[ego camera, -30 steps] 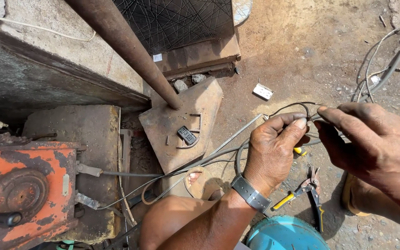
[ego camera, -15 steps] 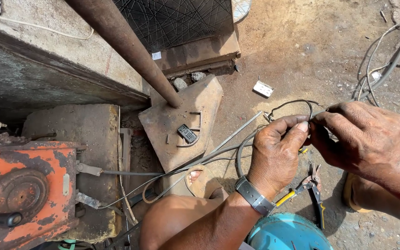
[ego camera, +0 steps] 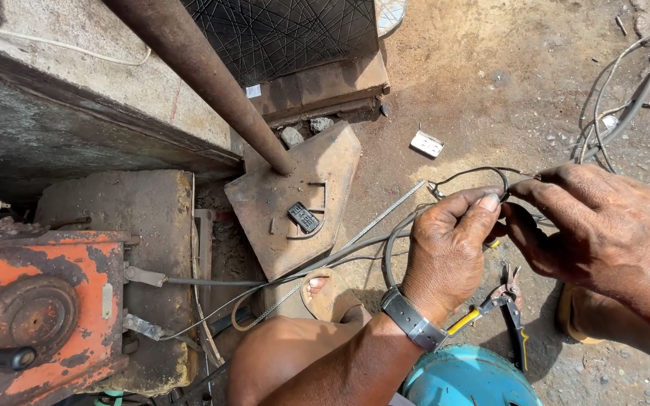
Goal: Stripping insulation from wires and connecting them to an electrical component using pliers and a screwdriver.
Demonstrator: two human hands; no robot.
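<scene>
My left hand (ego camera: 449,244), with a metal watch on its wrist, pinches a thin dark wire (ego camera: 483,174) that loops above the fingers. My right hand (ego camera: 599,225) grips the same wire from the right, its fingertips meeting those of the left hand. More grey cable (ego camera: 325,263) runs from the hands down to the left across the ground. Pliers with yellow and blue handles (ego camera: 502,301) lie on the dirt just below both hands.
A rusty pipe (ego camera: 205,75) stands on a rusty base plate (ego camera: 295,195). An orange rusted machine (ego camera: 35,301) sits at the lower left. A blue round container (ego camera: 468,380) is near my knee. Loose cables (ego camera: 626,98) lie at the upper right. A small white part (ego camera: 426,143) rests on the dirt.
My right hand has closed in over the left fingertips, and the wire loop above them has tightened slightly. The pliers stay put.
</scene>
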